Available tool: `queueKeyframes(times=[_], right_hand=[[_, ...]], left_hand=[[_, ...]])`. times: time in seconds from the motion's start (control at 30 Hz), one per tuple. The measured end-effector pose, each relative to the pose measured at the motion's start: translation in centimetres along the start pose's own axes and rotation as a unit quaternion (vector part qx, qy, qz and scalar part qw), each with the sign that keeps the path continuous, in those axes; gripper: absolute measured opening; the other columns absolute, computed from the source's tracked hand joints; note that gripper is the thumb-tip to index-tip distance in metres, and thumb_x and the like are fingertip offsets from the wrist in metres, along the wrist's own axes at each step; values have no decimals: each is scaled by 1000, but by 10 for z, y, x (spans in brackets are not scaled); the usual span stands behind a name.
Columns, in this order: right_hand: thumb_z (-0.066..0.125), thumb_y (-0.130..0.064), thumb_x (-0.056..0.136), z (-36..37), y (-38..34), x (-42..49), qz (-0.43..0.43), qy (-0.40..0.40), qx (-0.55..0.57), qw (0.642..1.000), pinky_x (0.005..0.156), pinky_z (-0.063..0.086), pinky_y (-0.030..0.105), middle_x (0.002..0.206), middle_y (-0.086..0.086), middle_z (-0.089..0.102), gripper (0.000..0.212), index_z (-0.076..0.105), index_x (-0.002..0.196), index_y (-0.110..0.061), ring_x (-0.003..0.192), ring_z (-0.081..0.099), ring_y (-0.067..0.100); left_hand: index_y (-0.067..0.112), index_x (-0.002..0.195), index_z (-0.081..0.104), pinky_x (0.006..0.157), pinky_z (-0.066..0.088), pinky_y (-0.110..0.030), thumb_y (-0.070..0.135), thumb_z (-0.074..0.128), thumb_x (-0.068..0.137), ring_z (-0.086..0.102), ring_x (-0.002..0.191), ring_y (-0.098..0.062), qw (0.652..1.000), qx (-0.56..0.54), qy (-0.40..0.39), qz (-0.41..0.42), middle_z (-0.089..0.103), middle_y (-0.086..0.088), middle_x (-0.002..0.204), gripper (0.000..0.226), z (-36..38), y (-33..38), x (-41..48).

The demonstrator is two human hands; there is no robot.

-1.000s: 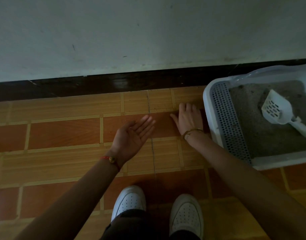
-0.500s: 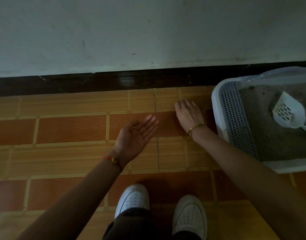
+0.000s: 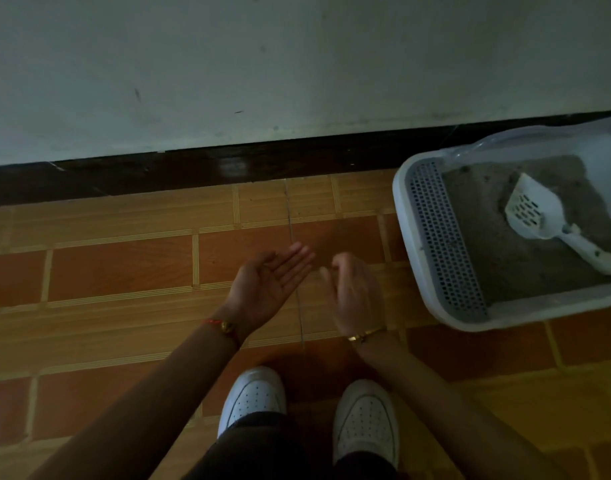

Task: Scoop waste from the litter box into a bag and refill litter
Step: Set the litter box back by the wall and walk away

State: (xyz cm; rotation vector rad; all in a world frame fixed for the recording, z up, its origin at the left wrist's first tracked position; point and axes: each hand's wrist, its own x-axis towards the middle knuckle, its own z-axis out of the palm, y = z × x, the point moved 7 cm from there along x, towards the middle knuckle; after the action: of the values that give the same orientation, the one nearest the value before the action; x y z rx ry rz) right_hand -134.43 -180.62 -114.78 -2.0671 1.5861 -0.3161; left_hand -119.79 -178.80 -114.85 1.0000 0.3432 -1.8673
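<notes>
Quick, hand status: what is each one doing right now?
Left hand: open, palm up.
Right hand: blurred, fingers look curled; cannot tell if it holds anything.

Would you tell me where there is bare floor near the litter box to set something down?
Bare tiled floor lies left of the left hand, between the dark skirting and the shoes. A narrower strip runs between the skirting and both hands. Tight: between the right hand and the litter box, with the scoop inside.
</notes>
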Motion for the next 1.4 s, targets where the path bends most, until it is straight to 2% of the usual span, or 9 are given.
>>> queueKeyframes(times=[0.07,0.17,0.33,0.5,0.63,0.87,1.07,1.2,1.4], right_hand=[[23,-75,85,0,39,-13,54,-17,-80,995,65,35,25,72,-2,48,62,49,82,-19,76,60,25],[61,-34,87,-20,53,-12,30,90,-233,968,51,39,26,71,8,57,27,52,88,-8,57,55,19],[65,-31,86,-23,63,-13,47,102,-321,940,44,43,25,72,10,58,35,41,94,-8,51,51,16],[61,-33,86,-22,67,-13,88,101,-321,937,41,41,25,71,12,59,38,41,100,-4,47,51,17],[48,-41,95,-9,85,-12,136,27,-367,920,47,49,29,74,13,64,42,51,108,-2,51,56,18],[64,-16,71,-25,59,-5,12,87,-438,894,36,25,18,46,1,51,5,63,74,-12,32,42,10],[76,-12,69,-26,53,0,-21,104,-342,933,34,25,17,49,2,52,38,47,92,-7,31,43,11],[72,-4,73,-25,51,2,-4,103,-255,961,32,26,16,49,3,51,40,42,101,-5,30,43,12],[61,-31,91,-13,78,3,110,68,-350,928,42,45,26,64,8,57,34,44,104,-4,43,49,16]], left_hand=[[-7,120,60,95,52,-44,17,35,102,66,112,-33,1000,-5,-3,-9,64,-23,125,39,1,-6,0],[-8,124,57,97,51,-45,17,35,101,63,116,-34,1000,9,-11,-21,63,-23,128,39,4,-15,0],[-9,120,58,98,50,-45,16,34,101,64,116,-34,998,39,-23,-35,63,-24,127,39,13,-26,2],[-9,118,59,97,50,-44,16,34,101,63,117,-34,997,47,-37,-43,62,-25,127,40,18,-30,0],[-9,120,59,97,51,-43,16,35,100,63,116,-34,998,46,-33,-42,62,-25,128,40,14,-30,-2],[-8,118,60,97,50,-45,17,35,101,63,117,-33,998,44,-27,-44,65,-24,124,40,6,-31,-4],[-8,119,59,97,51,-42,17,34,101,64,115,-33,998,48,-30,-41,64,-23,125,40,5,-30,-7],[-9,115,61,96,51,-43,16,33,101,63,115,-33,998,41,-29,-38,66,-24,122,40,5,-28,-9],[-8,116,61,101,49,-42,17,34,101,61,118,-32,998,35,-33,-36,66,-23,122,40,4,-25,-9]])
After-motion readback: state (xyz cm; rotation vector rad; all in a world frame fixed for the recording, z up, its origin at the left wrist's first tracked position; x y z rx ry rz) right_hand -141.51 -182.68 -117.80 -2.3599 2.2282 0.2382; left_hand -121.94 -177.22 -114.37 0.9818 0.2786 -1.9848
